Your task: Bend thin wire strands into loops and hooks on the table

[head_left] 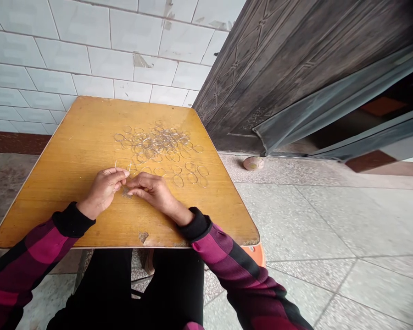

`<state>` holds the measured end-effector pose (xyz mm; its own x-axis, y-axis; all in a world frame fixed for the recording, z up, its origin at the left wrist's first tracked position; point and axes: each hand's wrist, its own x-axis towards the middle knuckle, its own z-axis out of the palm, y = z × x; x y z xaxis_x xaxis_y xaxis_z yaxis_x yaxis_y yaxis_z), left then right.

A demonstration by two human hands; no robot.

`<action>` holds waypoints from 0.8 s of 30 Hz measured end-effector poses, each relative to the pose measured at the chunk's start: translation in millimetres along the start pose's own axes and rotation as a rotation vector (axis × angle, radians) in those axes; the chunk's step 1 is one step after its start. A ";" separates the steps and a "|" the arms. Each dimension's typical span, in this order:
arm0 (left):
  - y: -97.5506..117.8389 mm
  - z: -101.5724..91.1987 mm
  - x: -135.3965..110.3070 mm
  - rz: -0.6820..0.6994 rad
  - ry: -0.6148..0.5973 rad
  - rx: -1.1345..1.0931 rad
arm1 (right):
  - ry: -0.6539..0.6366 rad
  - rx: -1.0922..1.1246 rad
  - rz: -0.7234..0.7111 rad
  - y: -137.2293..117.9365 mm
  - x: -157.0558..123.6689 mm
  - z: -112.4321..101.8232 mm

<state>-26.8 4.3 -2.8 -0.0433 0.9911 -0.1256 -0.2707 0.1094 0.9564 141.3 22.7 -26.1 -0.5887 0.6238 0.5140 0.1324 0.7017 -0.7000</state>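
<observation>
Head view: pinched thin silver wire loop (121, 163) between bare left hand (103, 189) and bare right hand (152, 190), together; had many more wire loops (158, 144) lying beyond both hands.

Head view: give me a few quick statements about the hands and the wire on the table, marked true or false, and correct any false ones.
1. The left hand pinches a thin wire loop. True.
2. Many wire rings lie scattered on the wooden table. True.
3. The right hand holds pliers. False: no tool shows in it.
4. The dark door stands left of the table. False: it stands to the table's right.
5. Both sleeves are pink and black with black cuffs. True.
</observation>
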 end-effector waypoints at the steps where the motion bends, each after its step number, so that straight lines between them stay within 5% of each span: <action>1: -0.8 0.3 -0.4 -0.002 0.000 -0.007 | -0.006 -0.032 -0.031 0.7 -0.2 0.5; 14: -2.5 7.3 -5.7 0.000 0.008 -0.033 | -0.025 -0.476 -0.110 -4.0 -3.0 3.5; 24: -4.2 3.0 -2.7 0.007 -0.036 0.039 | -0.052 -0.464 -0.131 2.0 -3.3 3.6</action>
<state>-22.7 1.4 -5.7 -0.0105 0.9939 -0.1099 -0.2327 0.1045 0.9669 140.6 20.8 -31.0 -0.6615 0.5102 0.5497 0.3888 0.8601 -0.3303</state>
